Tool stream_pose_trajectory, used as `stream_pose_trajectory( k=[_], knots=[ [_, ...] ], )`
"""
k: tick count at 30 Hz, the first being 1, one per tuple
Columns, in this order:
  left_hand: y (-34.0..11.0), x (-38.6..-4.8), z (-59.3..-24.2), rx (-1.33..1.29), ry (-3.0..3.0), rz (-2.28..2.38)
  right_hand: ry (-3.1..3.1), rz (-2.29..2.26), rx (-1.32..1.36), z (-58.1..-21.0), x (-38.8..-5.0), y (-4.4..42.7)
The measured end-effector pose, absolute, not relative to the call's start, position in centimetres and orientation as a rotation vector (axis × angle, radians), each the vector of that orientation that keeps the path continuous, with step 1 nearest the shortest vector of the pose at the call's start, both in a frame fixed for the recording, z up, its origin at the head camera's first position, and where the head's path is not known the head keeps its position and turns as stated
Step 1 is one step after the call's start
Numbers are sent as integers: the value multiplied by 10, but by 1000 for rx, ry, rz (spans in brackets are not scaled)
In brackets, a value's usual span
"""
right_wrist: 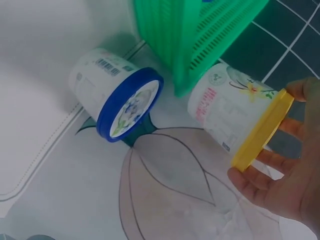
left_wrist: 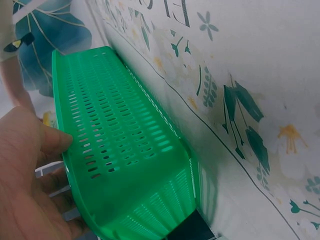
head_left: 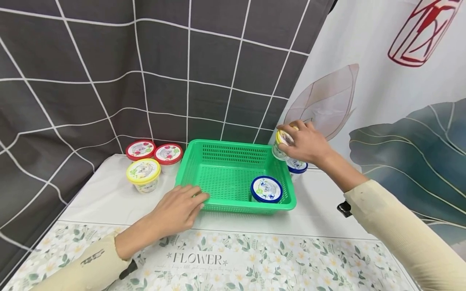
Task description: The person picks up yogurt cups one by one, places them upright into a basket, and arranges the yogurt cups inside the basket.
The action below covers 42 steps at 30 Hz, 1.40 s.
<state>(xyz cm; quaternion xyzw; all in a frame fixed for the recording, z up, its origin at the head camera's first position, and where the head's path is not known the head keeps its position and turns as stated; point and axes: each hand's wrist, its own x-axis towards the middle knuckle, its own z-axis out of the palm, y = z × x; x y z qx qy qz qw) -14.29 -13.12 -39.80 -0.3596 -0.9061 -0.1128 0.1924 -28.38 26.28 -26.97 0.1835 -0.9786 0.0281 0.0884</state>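
At the far left, visible only in the head view, two red-lidded tubs [head_left: 140, 150] and a yellow-lidded tub [head_left: 143, 171] are grouped on the white tabletop [head_left: 105, 194]. Next, the rim of the green basket [head_left: 222, 184] is gripped near its front-left corner by the left hand [head_left: 180, 207], extended from the lower left; fingers passed behind the rim are revealed by the left wrist view. At the basket's right end, inside, a blue-lidded tub [head_left: 267, 190] is placed. Just outside that end, another blue-lidded tub [head_left: 297, 166] is seen, its barcode shown only by the right wrist view. Near the back-right corner, a second yellow-lidded tub [head_left: 285, 143] is held under the right hand [head_left: 306, 143], its lid grasped by curved fingers, the arm stretched forward. Whether its base is supported cannot be told.
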Motion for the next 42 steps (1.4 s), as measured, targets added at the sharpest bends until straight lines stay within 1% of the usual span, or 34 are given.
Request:
stream_pose_trajectory(
  k=[20,34,42],
  knots=[
    [-130,-144,-397,-1014,-2544,-309,-2888,40,680,-282,-279,233],
    [-131,-143,-397,-1008,-2548,-312,-2900,17,757,-297,-281,223],
    [-131,-143,-397,-1005,-2556,-309,-2926,34,757,-307,-281,220]
  ],
)
